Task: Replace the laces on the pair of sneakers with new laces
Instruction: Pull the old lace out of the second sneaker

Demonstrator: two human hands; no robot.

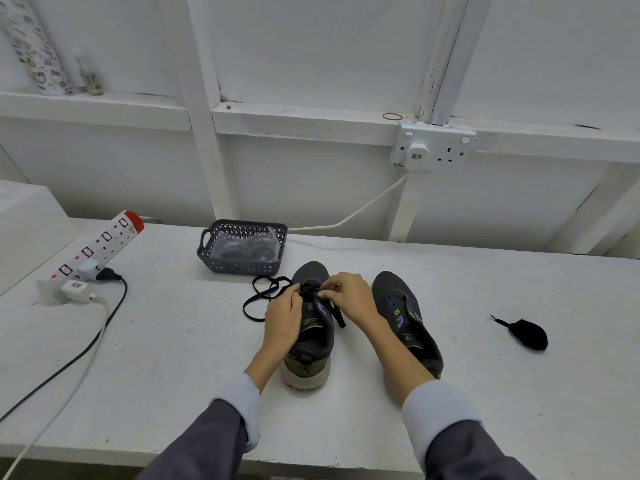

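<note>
Now, shoe (311, 344): we have it on the table (173, 341) between our hands, near the front edge; its long axis runs straight away from us, toe to the wall, heel to us.
Other shoe (401, 306): just right of the first and apart from it; toe away, heel slanting nearer and to the right, leaning so we see its side.
Writing: a purple mark on the shoe's tongue and a purple and a green mark on the other shoe's side; pale print inside the shoe is too small for us to read.
Look: both shoes are dark grey knit; the shoe has a pale, scuffed sole at the heel.
Lace (258, 299): black and flat, at the front eyelets; one end loops on the table left of the shoe, the other trails down its right side.
Left hand (282, 320): fingers curled, pinching the lace at the shoe's left side.
Right hand (349, 292): thumb and fingers pinch the lace over the front eyelets.
Black bundle (530, 336): well right of the shoes, a lace tip sticking out.
Basket (239, 265): dark, behind the shoe, holding clear packets.
</note>
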